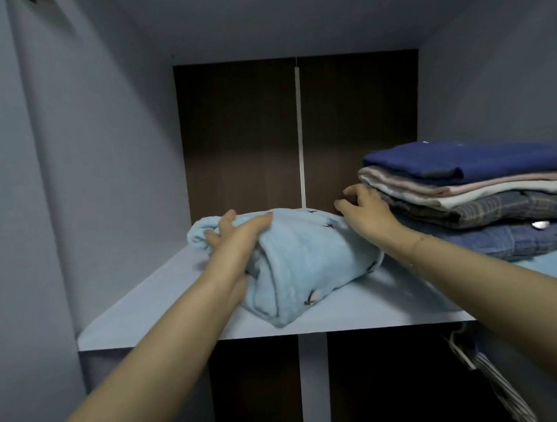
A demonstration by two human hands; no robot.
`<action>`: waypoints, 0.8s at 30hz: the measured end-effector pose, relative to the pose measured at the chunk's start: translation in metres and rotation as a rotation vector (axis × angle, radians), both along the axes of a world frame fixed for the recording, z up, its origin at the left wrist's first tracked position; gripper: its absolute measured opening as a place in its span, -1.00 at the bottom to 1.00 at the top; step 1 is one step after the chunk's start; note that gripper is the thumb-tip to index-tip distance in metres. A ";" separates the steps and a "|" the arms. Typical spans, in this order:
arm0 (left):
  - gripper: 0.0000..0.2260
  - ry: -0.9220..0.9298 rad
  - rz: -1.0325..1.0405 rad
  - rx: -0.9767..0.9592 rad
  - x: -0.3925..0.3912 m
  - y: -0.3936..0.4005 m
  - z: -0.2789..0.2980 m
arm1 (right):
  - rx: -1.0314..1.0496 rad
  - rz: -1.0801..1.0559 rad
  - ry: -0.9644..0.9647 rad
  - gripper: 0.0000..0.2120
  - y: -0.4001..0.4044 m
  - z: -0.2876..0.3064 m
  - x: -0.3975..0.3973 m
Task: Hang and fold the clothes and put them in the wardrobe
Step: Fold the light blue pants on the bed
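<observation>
On the wardrobe shelf [179, 314], pale-blue folded garment [305, 264] lay long axis front-to-back, under the left hand [240, 235], fingers spread, pressing. Right hand [365, 212], loosely spread, sat between it and the folded stack [480, 195].

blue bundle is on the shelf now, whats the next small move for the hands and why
Probably nudge the light blue folded garment back toward the dark rear panel. It sits near the shelf's front edge, while the stack of folded clothes on the right lies deeper in. The left hand rests on the garment and the right hand touches its far side, so both can push.
</observation>
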State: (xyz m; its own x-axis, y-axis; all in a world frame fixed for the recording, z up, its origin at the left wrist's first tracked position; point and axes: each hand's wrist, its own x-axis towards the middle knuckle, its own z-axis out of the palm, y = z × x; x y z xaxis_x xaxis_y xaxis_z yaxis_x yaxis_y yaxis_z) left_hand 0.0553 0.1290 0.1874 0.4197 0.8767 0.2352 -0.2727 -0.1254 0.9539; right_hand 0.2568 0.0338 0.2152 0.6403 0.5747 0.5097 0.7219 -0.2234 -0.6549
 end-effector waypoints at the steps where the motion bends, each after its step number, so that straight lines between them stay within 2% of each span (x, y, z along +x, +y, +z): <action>1: -0.08 -0.010 -0.046 -0.010 0.006 -0.007 -0.002 | -0.090 -0.028 0.030 -0.53 0.007 0.000 0.006; 3: -0.11 0.036 -0.008 0.018 0.013 -0.007 -0.005 | -0.293 -0.039 0.090 -0.48 0.015 -0.006 0.010; 5: -0.31 0.050 0.002 -0.015 0.012 0.004 -0.002 | -0.436 -0.027 0.072 -0.48 0.014 -0.007 0.008; 7: -0.49 0.036 -0.112 -0.088 0.003 0.016 0.000 | -0.509 -0.068 -0.059 -0.48 0.002 -0.004 0.003; 9: -0.59 0.029 -0.289 -0.139 -0.007 0.029 0.000 | -0.598 -0.123 -0.228 -0.52 -0.017 -0.003 -0.005; 11: -0.63 0.059 -0.417 -0.167 -0.015 0.031 0.000 | -0.699 -0.167 -0.397 -0.62 -0.037 -0.003 -0.017; 13: -0.62 0.100 -0.457 -0.155 -0.013 0.028 0.004 | -0.787 -0.204 -0.498 -0.67 -0.051 0.002 -0.028; 15: -0.55 0.318 -0.312 0.025 -0.003 0.022 0.015 | -0.823 -0.219 -0.533 -0.66 -0.055 0.013 -0.032; 16: -0.52 0.513 -0.112 0.201 0.003 0.020 0.026 | -0.817 -0.213 -0.539 -0.66 -0.053 0.020 -0.032; 18: -0.52 0.892 0.366 0.772 0.015 0.021 0.047 | -0.762 -0.147 -0.508 -0.62 -0.042 0.037 -0.033; 19: -0.53 0.958 0.478 0.985 0.023 0.022 0.058 | -0.735 -0.085 -0.464 -0.59 -0.032 0.042 -0.032; 20: -0.52 1.020 0.475 1.088 0.034 0.025 0.066 | -0.732 -0.012 -0.411 -0.56 -0.023 0.046 -0.031; 21: -0.50 1.115 0.384 1.113 0.044 0.028 0.069 | -0.739 0.059 -0.347 -0.53 -0.016 0.046 -0.030; 23: -0.47 1.355 0.105 1.001 0.063 0.040 0.056 | -0.739 0.184 -0.162 -0.48 -0.005 0.035 -0.024; 24: -0.47 1.415 0.026 0.944 0.069 0.049 0.044 | -0.727 0.233 -0.096 -0.46 -0.001 0.026 -0.019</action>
State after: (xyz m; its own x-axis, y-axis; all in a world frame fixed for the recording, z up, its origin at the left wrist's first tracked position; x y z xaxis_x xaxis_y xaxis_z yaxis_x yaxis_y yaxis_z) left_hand 0.1247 0.1782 0.2314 0.7318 0.6705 0.1222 0.6728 -0.7393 0.0274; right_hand 0.2378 0.0331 0.2411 0.4334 0.9012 -0.0001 0.8496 -0.4086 -0.3335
